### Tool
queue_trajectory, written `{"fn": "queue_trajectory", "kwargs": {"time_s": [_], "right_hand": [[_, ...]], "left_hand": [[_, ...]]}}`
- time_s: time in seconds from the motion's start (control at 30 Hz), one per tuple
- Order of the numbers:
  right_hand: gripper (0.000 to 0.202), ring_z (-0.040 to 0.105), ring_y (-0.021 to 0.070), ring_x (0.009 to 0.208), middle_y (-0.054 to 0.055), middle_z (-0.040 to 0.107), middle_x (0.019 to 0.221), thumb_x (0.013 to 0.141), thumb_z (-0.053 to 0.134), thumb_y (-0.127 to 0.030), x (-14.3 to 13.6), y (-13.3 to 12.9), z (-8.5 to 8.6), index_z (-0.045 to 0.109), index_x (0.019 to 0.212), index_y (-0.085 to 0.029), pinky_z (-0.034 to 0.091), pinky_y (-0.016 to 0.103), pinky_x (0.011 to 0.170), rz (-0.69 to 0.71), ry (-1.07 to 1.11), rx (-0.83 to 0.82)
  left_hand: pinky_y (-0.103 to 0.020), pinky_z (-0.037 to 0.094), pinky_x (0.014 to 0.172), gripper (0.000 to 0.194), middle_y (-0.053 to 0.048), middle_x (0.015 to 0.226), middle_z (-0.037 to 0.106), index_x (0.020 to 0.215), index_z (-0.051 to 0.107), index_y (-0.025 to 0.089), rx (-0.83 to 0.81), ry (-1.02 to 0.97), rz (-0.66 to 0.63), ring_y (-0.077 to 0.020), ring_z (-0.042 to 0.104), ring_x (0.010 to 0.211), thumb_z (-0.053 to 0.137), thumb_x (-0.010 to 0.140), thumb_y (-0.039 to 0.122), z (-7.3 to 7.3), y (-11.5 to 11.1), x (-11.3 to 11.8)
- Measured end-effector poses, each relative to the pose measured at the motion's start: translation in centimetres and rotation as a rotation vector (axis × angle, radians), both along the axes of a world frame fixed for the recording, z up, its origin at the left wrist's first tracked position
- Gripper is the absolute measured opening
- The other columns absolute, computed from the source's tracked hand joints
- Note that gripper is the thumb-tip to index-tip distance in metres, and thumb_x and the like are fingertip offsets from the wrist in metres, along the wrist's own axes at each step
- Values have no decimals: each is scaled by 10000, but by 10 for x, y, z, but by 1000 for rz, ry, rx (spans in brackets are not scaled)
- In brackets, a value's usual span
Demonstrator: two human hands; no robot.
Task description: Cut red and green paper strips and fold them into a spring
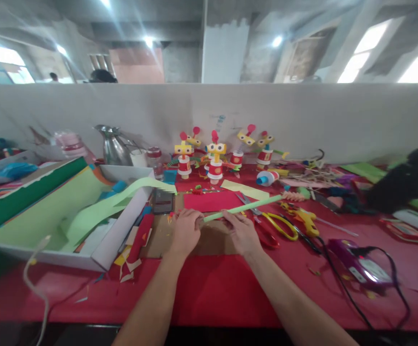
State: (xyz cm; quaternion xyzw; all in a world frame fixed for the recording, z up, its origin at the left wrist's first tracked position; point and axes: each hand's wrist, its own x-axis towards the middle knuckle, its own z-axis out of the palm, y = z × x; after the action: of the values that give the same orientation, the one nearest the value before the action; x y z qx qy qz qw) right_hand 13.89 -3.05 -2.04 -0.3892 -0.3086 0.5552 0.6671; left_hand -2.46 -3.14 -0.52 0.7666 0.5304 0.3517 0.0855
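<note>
A long, narrow light-green paper strip (255, 204) slants across the middle of the table. Near its lower left end, the fingers of my left hand (187, 228) are closed on it. My right hand (242, 231) pinches the same strip a little farther along, and the rest reaches past it to the upper right. Under my hands lies a brown cardboard piece (216, 242), with red paper (207, 203) just beyond. Beside my right hand are yellow-handled scissors (284, 227) and a red-handled pair (268, 238).
A white box (118, 242) with green paper (89, 218) stands at left. Several small red-and-yellow figures (215, 168) line the back, near a metal jug (115, 146). At right lie a yellow glue gun (307, 220), a purple device (360, 266) with a black cord, and thin sticks (310, 174).
</note>
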Motion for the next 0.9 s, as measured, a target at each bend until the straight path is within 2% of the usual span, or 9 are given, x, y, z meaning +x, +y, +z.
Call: {"fn": "queue_trajectory", "kwargs": {"time_s": [0.13,0.33,0.47,0.7,0.83,0.9], "right_hand": [[257,615,99,575,-6,699,650,477,857,-262,16,4,3,731,685,-178,516,197,544,-92,42,-22],[232,604,68,545,-25,677,616,507,848,-207,29,7,9,707,685,-154,514,154,518,-204,89,45],[216,610,74,543,-23,693,652,521,837,-173,37,10,11,690,677,-153,535,183,544,-299,137,77],[191,619,89,556,-25,681,653,565,822,-205,41,10,8,683,692,-173,542,208,560,-288,97,120],[205,631,86,599,-39,683,692,565,824,-220,38,7,7,673,703,-197,546,202,592,-268,103,139],[215,643,82,636,-51,678,709,574,824,-235,34,3,8,670,722,-209,545,188,616,-218,108,150]], "left_hand": [[-382,273,792,229,-27,855,679,797,645,228,-10,44,21,-215,513,927,460,812,95,-1,2,-7],[-436,225,848,243,-32,938,693,832,643,238,-6,75,110,-234,460,1027,461,799,81,2,4,-18],[-454,215,866,251,-38,937,691,825,648,245,9,77,178,-251,438,1039,465,794,75,3,5,-26],[-496,205,913,278,-58,929,681,828,672,264,113,-2,262,-286,439,1031,485,779,64,0,6,-35],[-468,240,971,273,-102,1146,613,1024,665,249,263,-169,387,-286,432,1109,504,819,169,7,-5,-30],[-423,291,977,267,-117,1144,611,1049,670,229,276,-288,266,-264,479,1093,515,830,230,9,-10,-20]]}}
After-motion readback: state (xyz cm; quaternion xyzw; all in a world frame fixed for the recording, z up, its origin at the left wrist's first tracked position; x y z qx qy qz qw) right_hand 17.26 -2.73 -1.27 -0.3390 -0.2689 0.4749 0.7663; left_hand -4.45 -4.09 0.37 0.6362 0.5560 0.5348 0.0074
